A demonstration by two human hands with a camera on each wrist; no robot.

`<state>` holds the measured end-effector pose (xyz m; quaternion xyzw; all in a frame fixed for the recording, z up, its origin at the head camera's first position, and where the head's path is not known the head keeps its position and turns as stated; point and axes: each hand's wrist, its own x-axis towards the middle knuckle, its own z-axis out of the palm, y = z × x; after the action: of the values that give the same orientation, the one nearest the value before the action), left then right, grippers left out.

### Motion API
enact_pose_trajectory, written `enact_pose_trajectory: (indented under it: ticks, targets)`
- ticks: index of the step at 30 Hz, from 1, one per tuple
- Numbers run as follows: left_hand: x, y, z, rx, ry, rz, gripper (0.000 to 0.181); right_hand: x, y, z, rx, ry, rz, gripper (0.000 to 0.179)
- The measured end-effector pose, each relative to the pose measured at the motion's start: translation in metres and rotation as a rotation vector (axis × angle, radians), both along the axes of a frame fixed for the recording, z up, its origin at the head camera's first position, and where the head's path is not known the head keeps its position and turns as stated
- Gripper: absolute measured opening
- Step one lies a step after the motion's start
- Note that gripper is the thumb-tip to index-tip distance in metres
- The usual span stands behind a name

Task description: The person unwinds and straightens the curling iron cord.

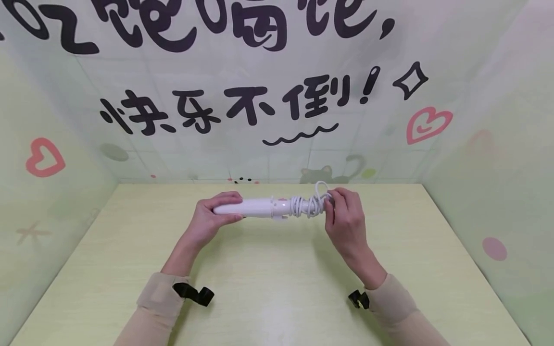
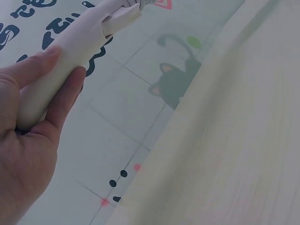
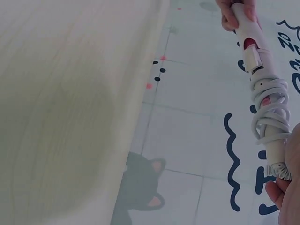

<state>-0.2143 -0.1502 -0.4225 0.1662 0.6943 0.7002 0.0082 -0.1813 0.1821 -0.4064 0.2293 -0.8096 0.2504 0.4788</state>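
Note:
A white curling iron [image 1: 255,207] is held level above the table, its grey-white power cord [image 1: 309,205] wound several times round the handle. My left hand [image 1: 207,218] grips the thick barrel end, thumb on one side and fingers on the other. At the handle end my right hand [image 1: 346,218] pinches the cord close to where it leaves the iron, and a small loop stands up beside the fingertips. In the right wrist view the lever [image 3: 253,58] shows along the body with a red patch by it. That view hides most of the right fingers.
Below the hands lies a pale wood-grain table [image 1: 268,278]. Printed panels enclose it at the back and both sides, the back wall [image 1: 242,158] carrying black lettering and a cat drawing. Black wrist mounts [image 1: 203,295] sit on both sleeved forearms.

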Motion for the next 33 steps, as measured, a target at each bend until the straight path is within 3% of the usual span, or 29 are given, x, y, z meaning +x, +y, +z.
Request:
enact_pose_trajectory:
  ticks: [15,19,22,27,29,33]
  targets:
    - [-0.001,0.001,-0.001,-0.008,0.001,0.002,0.037,-0.011,0.0,-0.002,0.058,0.036,-0.065,0.014]
    - [-0.001,0.002,-0.001,-0.015,-0.001,0.011,0.035,-0.008,0.002,-0.001,0.077,-0.003,-0.078,0.015]
    - [-0.001,0.001,-0.002,-0.011,-0.014,0.017,0.035,-0.005,0.005,0.002,0.028,-0.07,0.009,0.016]
    - [0.0,-0.004,-0.005,0.024,-0.006,0.018,0.038,-0.004,0.015,0.01,-0.112,-0.169,0.25,0.023]
    - [-0.001,-0.005,-0.006,0.04,0.011,0.007,0.04,-0.004,0.02,0.012,-0.187,-0.251,0.373,0.025]
    - [-0.001,-0.007,-0.006,0.093,0.025,-0.037,0.045,-0.001,0.028,0.015,-0.401,-0.495,0.579,0.027]
